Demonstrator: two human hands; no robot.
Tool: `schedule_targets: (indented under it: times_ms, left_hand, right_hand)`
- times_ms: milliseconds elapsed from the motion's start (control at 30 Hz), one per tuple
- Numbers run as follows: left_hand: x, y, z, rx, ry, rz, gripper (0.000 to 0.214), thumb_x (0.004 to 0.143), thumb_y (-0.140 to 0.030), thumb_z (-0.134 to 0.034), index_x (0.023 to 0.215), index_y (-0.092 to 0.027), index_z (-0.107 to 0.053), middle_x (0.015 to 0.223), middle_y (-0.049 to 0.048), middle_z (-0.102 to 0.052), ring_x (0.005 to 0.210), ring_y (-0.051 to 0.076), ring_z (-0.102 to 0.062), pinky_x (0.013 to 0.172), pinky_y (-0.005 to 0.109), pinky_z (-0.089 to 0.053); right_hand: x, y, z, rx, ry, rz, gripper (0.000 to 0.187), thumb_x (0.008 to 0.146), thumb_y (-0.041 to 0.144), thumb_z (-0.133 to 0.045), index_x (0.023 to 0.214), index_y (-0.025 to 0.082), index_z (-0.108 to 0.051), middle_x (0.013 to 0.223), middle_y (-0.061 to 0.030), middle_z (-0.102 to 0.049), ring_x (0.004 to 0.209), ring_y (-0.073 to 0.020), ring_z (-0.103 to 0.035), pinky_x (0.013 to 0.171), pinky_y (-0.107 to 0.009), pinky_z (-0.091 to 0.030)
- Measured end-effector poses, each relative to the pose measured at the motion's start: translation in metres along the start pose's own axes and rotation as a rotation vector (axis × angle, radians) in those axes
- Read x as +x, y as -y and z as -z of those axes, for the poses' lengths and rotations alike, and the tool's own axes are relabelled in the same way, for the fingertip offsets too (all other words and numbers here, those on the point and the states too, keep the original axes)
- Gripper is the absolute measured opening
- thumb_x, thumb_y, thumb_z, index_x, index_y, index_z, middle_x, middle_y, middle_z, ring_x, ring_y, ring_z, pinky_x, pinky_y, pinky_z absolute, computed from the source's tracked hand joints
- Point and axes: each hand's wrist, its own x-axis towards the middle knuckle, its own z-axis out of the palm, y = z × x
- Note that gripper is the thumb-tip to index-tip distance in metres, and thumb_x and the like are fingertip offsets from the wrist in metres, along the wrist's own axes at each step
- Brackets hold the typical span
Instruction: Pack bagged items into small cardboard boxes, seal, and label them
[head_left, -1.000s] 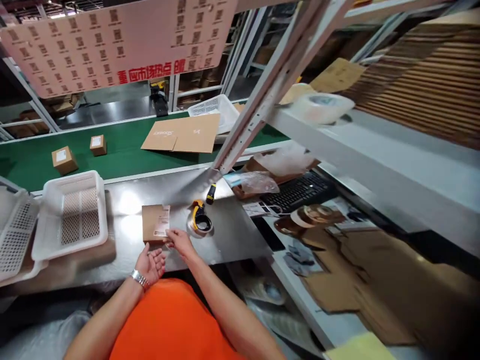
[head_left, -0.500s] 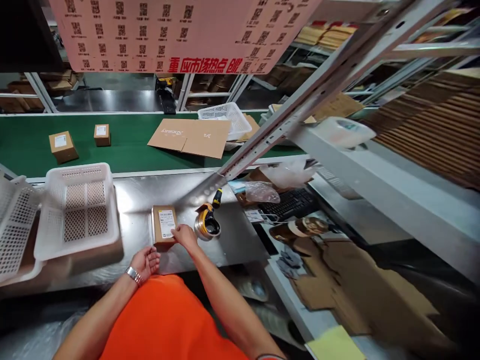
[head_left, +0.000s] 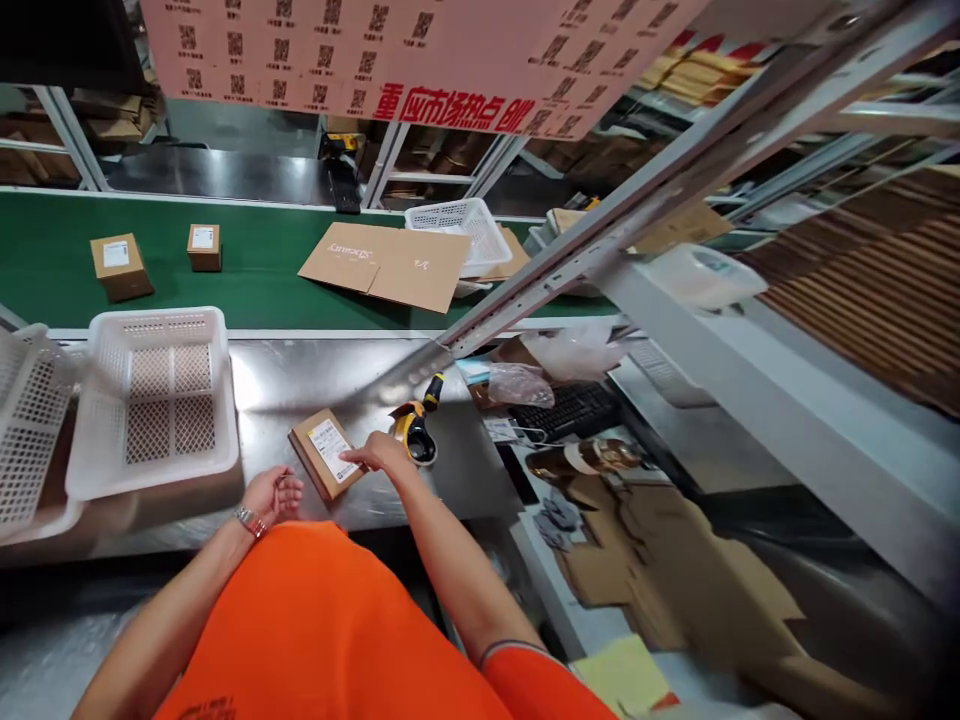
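Observation:
A small flat cardboard box (head_left: 311, 440) with a white printed label (head_left: 330, 450) lies turned at an angle on the metal table. My right hand (head_left: 386, 452) is at its right side, with one digit on the label and the others bent by the box's edge. Left of the box, my left hand (head_left: 274, 495) is half turned up, its fingers loosely curled and apart, with nothing seen in it; a watch is on that wrist. A yellow and black tape dispenser (head_left: 415, 432) stands just beyond my right hand.
White plastic baskets (head_left: 226, 400) stand at the left. Behind the table runs a green conveyor (head_left: 259, 285) carrying two small boxes, a flattened carton (head_left: 390, 262) and another basket. A slanted metal post (head_left: 525, 290) rises at the right, near a keyboard (head_left: 570, 408) and cardboard.
The box has turned anticlockwise on the table, with my right hand still at it. My left hand has moved slightly left, away from the box. The camera view has shifted a little.

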Motion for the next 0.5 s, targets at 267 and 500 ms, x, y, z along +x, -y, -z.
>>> schedule_targets:
  times_ms: [267,500]
  left_hand:
    - [-0.003,0.005,-0.009,0.061,-0.139,-0.124,0.015,0.108,-0.024,-0.064,0.095,-0.017,-0.064,0.070,0.0029,-0.076,0.052,0.013,-0.072,0.051,0.020,-0.053]
    - [0.006,0.026,-0.021,0.125,-0.192,-0.210,0.015,0.095,-0.024,-0.081,0.093,-0.017,-0.068,0.077,0.0026,-0.078,0.061,0.012,-0.073,0.058,0.020,-0.053]
  right_hand:
    - [0.022,-0.032,-0.010,0.430,0.197,0.231,0.034,0.075,0.033,-0.101,0.089,0.017,-0.075,0.075,-0.0034,-0.080,0.073,-0.0194,-0.077,0.075,-0.030,-0.065]
    - [0.037,-0.044,-0.005,0.457,-0.079,0.487,0.042,0.086,0.020,-0.085,0.127,0.014,-0.078,0.119,-0.0168,-0.085,0.112,-0.0306,-0.081,0.106,-0.048,-0.064]
